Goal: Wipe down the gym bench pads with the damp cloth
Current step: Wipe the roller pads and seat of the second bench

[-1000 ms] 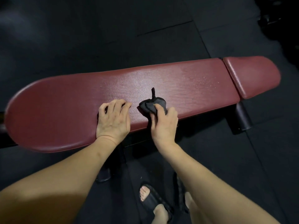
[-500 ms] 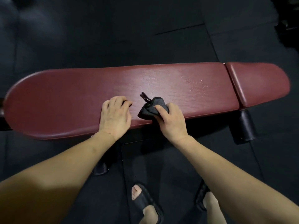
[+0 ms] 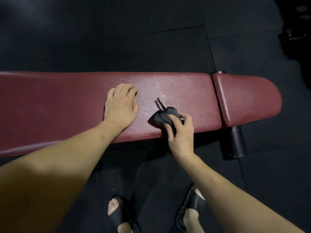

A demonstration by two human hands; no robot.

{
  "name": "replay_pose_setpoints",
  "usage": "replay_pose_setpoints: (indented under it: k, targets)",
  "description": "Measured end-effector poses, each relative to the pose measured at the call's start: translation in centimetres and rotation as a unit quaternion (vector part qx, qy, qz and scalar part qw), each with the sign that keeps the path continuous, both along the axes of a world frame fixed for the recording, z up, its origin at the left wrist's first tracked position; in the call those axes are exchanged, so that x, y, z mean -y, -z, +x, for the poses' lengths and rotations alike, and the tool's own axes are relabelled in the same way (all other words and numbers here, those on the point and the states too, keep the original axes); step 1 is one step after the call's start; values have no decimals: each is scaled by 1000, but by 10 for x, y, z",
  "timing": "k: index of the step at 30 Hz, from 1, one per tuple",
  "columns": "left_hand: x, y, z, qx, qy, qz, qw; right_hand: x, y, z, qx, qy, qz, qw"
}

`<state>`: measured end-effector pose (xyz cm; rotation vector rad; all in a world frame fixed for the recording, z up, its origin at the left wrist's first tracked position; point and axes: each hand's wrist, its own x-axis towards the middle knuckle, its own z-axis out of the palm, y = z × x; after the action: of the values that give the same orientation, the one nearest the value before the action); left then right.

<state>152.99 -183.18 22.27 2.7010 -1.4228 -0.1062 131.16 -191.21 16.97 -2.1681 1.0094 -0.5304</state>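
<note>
A long dark-red bench pad [image 3: 67, 101] runs across the view, with a shorter red seat pad [image 3: 247, 98] to its right across a narrow gap. My right hand [image 3: 181, 132] grips a bunched dark grey cloth [image 3: 162, 116] pressed on the long pad near its front edge, a thin loop sticking up from the cloth. My left hand [image 3: 120, 105] rests flat on the pad to the left of the cloth, fingers slightly curled, holding nothing. Small water droplets glisten on the pad [image 3: 175, 93] beyond the cloth.
Black rubber floor tiles [image 3: 151, 47] surround the bench. A black cylindrical bench leg [image 3: 235, 142] sticks out below the seat pad. My feet in black sandals [image 3: 117, 214] stand in front of the bench. Dark equipment [image 3: 292, 34] sits at the far right.
My view has shifted so the bench sits further left in frame. My right hand has slid the cloth to the right along the pad, away from my left hand, which stays planted.
</note>
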Motion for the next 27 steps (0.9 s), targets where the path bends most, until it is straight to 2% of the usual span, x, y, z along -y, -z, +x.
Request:
replay_pose_setpoints:
  k: [5, 7, 10, 14, 18, 22, 25, 27]
  targets:
    - [17, 14, 9, 3, -28, 17, 999, 38, -5, 13, 31, 35, 30, 998]
    - [18, 15, 9, -3, -38, 27, 999, 56, -12, 40, 42, 71, 45, 996]
    - [22, 13, 11, 2, -41, 49, 998, 74, -17, 98, 64, 88, 10, 994]
    - [22, 13, 11, 24, -38, 87, 995, 74, -8, 146, 2, 2, -65, 998]
    - [24, 12, 13, 19, -37, 105, 994, 114, 10, 121, -33, -94, -121, 988]
    - [24, 13, 13, 27, -32, 116, 992, 165, 29, 80, -94, 19, -124, 988]
    - [24, 15, 13, 28, -32, 117, 992, 145, 24, 100, -111, 170, -58, 977]
    - [25, 15, 13, 26, -33, 112, 993, 116, 8, 134, -80, 194, -26, 977]
